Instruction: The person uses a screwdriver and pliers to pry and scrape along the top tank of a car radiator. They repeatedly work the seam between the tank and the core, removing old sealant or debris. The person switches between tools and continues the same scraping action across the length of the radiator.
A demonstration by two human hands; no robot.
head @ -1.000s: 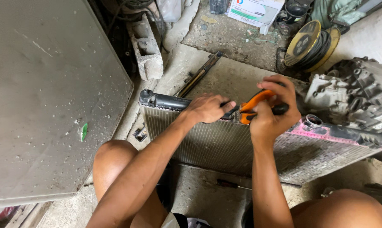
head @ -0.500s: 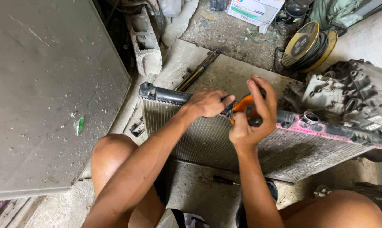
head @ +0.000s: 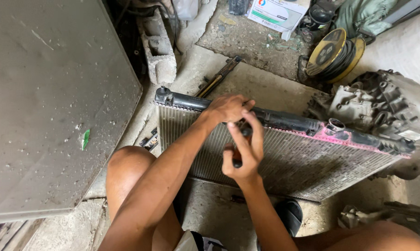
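Two hands' fingers (head: 247, 135) around a dark tool (head: 238, 155) over a pink-stained finned radiator (head: 303, 162).

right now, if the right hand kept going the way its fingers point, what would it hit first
Probably the left hand, just above the right hand, then the radiator's black top tank; depth is unclear.

tool (head: 238, 160) mostly hidden inside right hand (head: 242, 155), radiator (head: 284, 153) middle behind both hands

left hand (head: 227, 108): palm down, fingers curled, forearm stretched forward | right hand (head: 241, 153): raised upright, fingers pinched together, just below left hand
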